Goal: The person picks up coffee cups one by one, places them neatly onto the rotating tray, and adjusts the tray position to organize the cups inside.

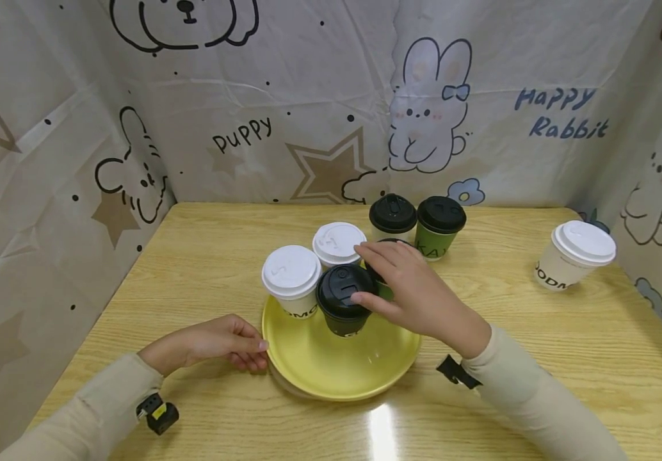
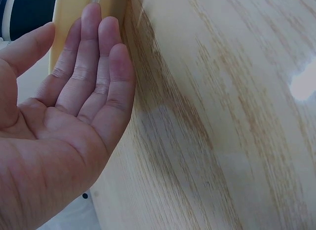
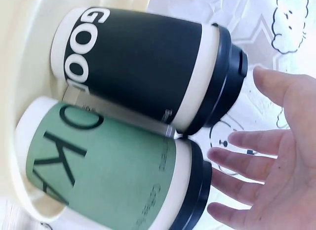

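Observation:
On a yellow plate [image 1: 377, 378] stand two paper cups with white lids, one at the left [image 1: 292, 272] and one behind it [image 1: 339, 242]. A black cup with a black lid [image 1: 345, 298] stands on the plate too. Beside it is a green cup with a black lid [image 3: 106, 163], mostly hidden by my right hand in the head view. My right hand [image 1: 408, 288] hovers over these two lids, fingers spread, thumb at the black cup's lid. At the plate's left rim, my left hand [image 1: 221, 342] rests its fingertips, palm facing up in the left wrist view.
Behind the plate stand a pale cup with a black lid [image 1: 393, 214] and a green cup with a black lid [image 1: 440, 224]. A white-lidded cup [image 1: 575, 253] is at the table's far right. Printed cloth walls [image 1: 319, 83] enclose the wooden table [image 1: 204, 256].

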Demonstrator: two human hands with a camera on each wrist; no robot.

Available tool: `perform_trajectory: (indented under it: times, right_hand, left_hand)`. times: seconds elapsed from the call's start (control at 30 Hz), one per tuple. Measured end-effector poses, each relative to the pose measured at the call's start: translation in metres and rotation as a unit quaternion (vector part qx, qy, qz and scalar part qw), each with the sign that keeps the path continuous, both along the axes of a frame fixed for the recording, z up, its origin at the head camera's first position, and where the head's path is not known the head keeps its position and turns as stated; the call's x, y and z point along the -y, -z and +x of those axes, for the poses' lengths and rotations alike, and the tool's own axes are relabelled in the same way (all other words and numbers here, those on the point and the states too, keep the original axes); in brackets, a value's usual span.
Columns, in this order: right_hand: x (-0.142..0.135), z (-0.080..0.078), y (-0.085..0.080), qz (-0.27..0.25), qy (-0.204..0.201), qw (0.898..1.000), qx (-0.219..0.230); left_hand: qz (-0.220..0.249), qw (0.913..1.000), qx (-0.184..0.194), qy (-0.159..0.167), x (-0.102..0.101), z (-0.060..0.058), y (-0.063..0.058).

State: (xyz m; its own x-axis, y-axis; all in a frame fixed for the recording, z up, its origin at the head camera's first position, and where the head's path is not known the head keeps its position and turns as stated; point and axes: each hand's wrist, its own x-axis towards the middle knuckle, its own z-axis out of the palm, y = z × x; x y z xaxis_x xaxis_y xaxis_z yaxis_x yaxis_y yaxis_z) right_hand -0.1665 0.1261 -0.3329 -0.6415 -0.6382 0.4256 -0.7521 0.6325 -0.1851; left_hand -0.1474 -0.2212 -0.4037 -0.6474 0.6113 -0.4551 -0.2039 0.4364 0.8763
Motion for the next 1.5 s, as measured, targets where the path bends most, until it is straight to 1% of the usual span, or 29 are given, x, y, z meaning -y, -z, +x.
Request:
perform_trajectory:
  times: [0.2,0.47,0.6,0.73,0.83,0.93,1.07,1.2,1.33,1.43,1.5]
  right_hand:
    - [-0.012,-0.002,0.001,-0.014,0.019,1.000,0.016]
    - [-0.028,-0.003,0.006,-0.035,0.026,0.999,0.007]
    - [-0.041,-0.002,0.010,-0.044,0.048,0.998,0.015]
    - [-0.058,0.002,0.015,-0.047,0.091,0.994,0.047]
    - [-0.068,0.005,0.024,-0.037,0.118,0.989,0.080]
    - [-0.076,0.008,0.036,-0.012,0.126,0.986,0.110]
    - [-0.082,0.013,0.052,0.018,0.120,0.984,0.133]
    - [-0.088,0.014,0.059,0.023,0.132,0.980,0.145]
    - [-0.103,0.011,0.056,0.001,0.161,0.977,0.142]
    - [-0.119,0.006,0.050,-0.027,0.186,0.975,0.118]
    - [-0.132,0.002,0.046,-0.053,0.210,0.972,0.097]
  left_hand:
    - [-0.002,1.0000,-0.001,0.000,0.000,-0.001,0.001]
    - [0.001,1.0000,0.005,-0.002,0.000,0.001,0.000]
    - [0.007,1.0000,0.005,0.000,-0.001,0.002,0.000]
    - [0.007,1.0000,0.005,0.001,0.000,0.001,0.000]
    - [0.004,1.0000,0.006,-0.001,0.001,0.001,0.000]
    - [0.002,1.0000,0.006,0.000,0.001,0.001,0.000]
    - [0.006,1.0000,0.008,0.001,0.001,0.001,0.000]
    - [0.011,0.9999,0.008,-0.001,0.000,0.002,0.000]
    - [0.011,0.9999,0.009,-0.003,0.000,0.002,0.000]
    - [0.011,0.9999,0.009,-0.003,0.000,0.001,0.000]
    - [0.012,0.9999,0.008,-0.001,0.000,0.001,0.000]
